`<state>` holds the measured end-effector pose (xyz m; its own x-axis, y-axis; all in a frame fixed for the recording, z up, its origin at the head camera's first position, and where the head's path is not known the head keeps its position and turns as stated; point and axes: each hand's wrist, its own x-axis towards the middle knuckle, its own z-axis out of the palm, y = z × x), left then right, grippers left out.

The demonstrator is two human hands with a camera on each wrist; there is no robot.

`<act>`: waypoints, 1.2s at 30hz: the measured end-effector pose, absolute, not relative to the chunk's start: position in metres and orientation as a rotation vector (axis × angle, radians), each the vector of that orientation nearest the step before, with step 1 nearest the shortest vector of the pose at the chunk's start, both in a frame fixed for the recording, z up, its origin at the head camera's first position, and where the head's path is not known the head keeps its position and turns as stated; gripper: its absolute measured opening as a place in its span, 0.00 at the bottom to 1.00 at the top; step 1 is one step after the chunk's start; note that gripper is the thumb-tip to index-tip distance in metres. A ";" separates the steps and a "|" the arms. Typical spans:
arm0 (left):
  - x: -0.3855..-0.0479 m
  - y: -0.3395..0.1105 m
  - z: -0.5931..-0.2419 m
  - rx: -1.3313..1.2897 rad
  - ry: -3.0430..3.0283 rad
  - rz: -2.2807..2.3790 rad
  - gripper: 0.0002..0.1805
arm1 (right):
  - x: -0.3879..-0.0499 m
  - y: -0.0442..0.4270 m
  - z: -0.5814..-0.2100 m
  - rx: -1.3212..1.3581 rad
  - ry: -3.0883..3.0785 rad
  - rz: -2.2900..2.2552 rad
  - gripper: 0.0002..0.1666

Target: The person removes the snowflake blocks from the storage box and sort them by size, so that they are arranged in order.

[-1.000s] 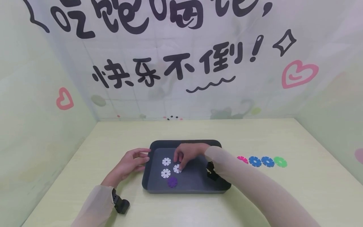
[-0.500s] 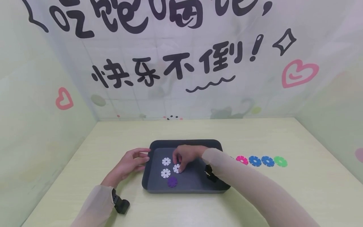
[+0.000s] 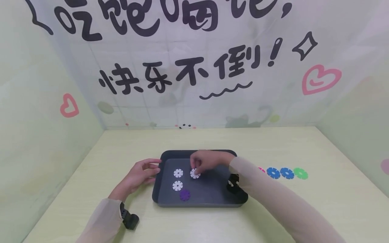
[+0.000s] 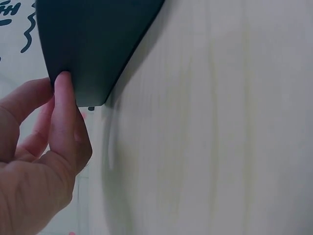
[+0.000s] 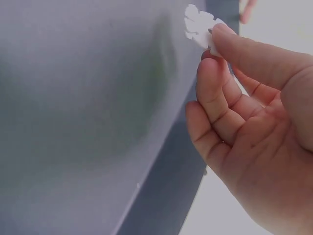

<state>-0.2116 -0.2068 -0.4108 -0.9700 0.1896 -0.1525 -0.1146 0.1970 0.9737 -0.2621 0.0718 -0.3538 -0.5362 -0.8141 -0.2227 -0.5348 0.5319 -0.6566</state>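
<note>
We see that the white notched disc pinched by the right hand looks like plastic, smooth and matt. The purple disc, lying between the two hands, seems to be of similar plastic. The tray, whose wall the left hand touches, appears smooth and matt; whether it is metal or plastic, we cannot tell. Under both hands, the tabletop shows smooth wood-like grain with a soft sheen. Behind the hands, the printed backdrop looks like slightly creased cloth.
</note>
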 end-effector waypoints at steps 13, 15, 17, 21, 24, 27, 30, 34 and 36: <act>-0.210 -0.211 -0.410 0.073 2.248 1.833 0.25 | -0.265 0.139 -0.341 -1.046 2.386 -0.879 0.06; -0.210 -0.211 -0.410 0.079 2.240 1.833 0.25 | -0.266 0.152 -0.342 -1.016 2.405 -0.900 0.06; -0.210 -0.211 -0.409 0.085 2.236 1.833 0.26 | -0.266 0.165 -0.342 -0.988 2.420 -0.921 0.06; -0.210 -0.211 -0.409 0.089 2.231 1.837 0.26 | -0.264 0.191 -0.342 -0.911 2.430 -0.976 0.07; -0.210 -0.211 -0.409 0.096 2.229 1.833 0.26 | -0.262 0.212 -0.345 -0.854 2.447 -0.997 0.07; -0.211 -0.212 -0.409 0.103 2.228 1.829 0.26 | -0.260 0.235 -0.348 -0.795 2.481 -1.010 0.08; -0.212 -0.212 -0.409 0.104 2.239 1.827 0.26 | -0.258 0.258 -0.350 -0.689 2.516 -1.039 0.09; -0.212 -0.211 -0.409 0.100 2.240 1.827 0.26 | -0.253 0.292 -0.354 -0.524 2.556 -1.079 0.13; -0.212 -0.210 -0.410 0.102 2.231 1.825 0.26 | -0.249 0.310 -0.357 -0.469 2.572 -1.099 0.14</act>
<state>-0.2121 -0.2100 -0.4096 -0.9646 0.2148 -0.1527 -0.1070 0.2100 0.9718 -0.2494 0.3104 -0.3571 -0.9003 -0.4093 -0.1477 -0.1761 0.6532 -0.7365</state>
